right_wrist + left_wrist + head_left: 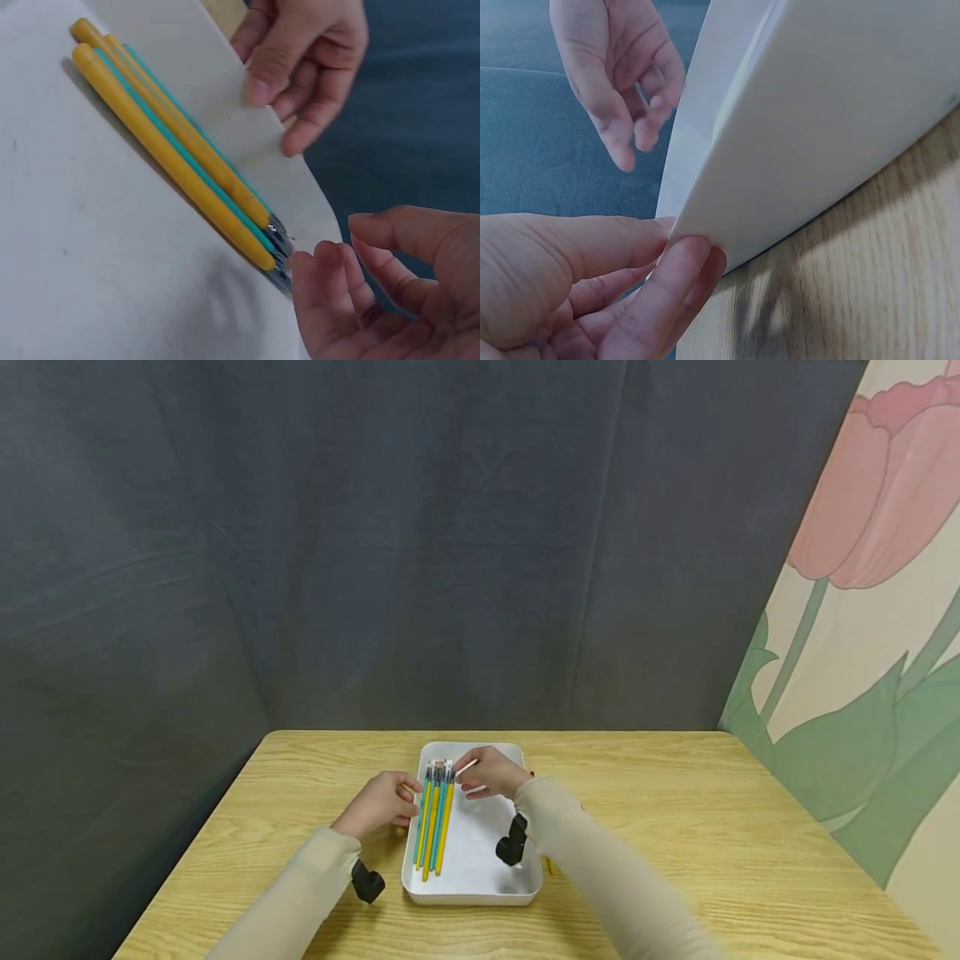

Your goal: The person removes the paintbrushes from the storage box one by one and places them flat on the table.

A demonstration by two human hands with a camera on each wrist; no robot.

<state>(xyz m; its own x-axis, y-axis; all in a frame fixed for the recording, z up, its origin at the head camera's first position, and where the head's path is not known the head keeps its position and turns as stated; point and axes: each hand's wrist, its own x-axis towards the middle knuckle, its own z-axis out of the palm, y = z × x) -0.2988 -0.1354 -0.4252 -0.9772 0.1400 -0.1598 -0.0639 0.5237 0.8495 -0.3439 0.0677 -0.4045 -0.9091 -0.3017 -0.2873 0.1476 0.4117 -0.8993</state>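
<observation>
Yellow and teal paintbrushes [435, 827] lie side by side lengthwise in the left half of a white tray [480, 895], bristle ends away from me. My left hand [386, 800] pinches the tray's left rim between thumb and fingers, as the left wrist view shows at close range. Over the far part of the tray hovers my right hand [487, 772], right by the bristle ends. Its thumb and fingers are apart and loosely bent with nothing between them in the right wrist view. There the brushes' dark bristles [279, 244] sit just beside its fingertips.
The tray stands on a wooden table [660, 827]. A yellow item [551, 866] pokes out beside the tray's right edge, mostly hidden under my right forearm. Behind the table hangs a dark curtain [450, 543], and a wall with painted tulips [862, 502] is at the right.
</observation>
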